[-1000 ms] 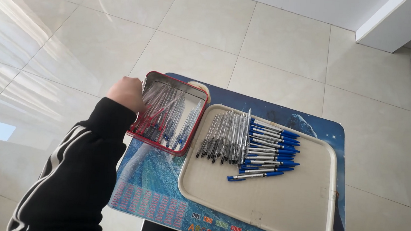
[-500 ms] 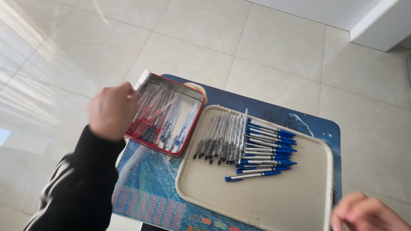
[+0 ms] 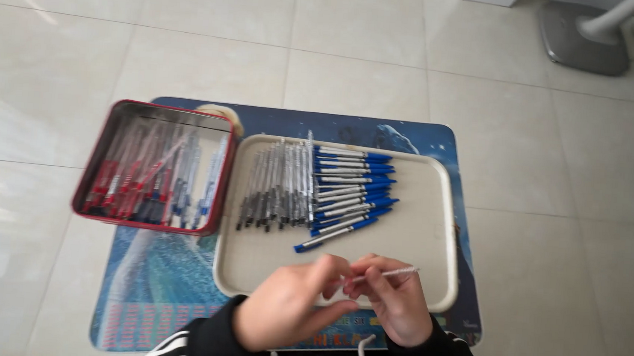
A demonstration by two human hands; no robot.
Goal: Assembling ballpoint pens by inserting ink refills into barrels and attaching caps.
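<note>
— Starting at the left, what sits there?

— A red metal tin (image 3: 153,167) full of thin pen refills, red and blue mixed. It hangs partly over the left edge of the small worktop (image 3: 151,278), so a knock from a sleeve could tip it onto the tiled floor (image 3: 342,52).

— And beside it?

— A cream tray (image 3: 416,261), touching or just beside the tin. On it lie a row of clear pen barrels (image 3: 278,186) and, to their right, a fan of finished blue pens (image 3: 350,188). They lie loose, so a bump to the tray would likely roll them together.

— Where are the hands?

— Both are at the near edge of the tray, close together. The left hand (image 3: 288,304) is curled, its fingertips pinching one end of a thin clear pen part (image 3: 389,272). The right hand (image 3: 398,301) is closed around the same piece further along, with the far end poking out toward the right.

— What could go wrong with that piece?

— It is slim and held only at the fingertips, so I judge it could slip and drop onto the tray or off the worktop's near edge. Pressing unevenly might bend it. The picture is blurred there, so I cannot tell whether it is a refill or a barrel.

— Anything further right?

— A grey fan base (image 3: 584,41) on the floor, well apart.
</note>
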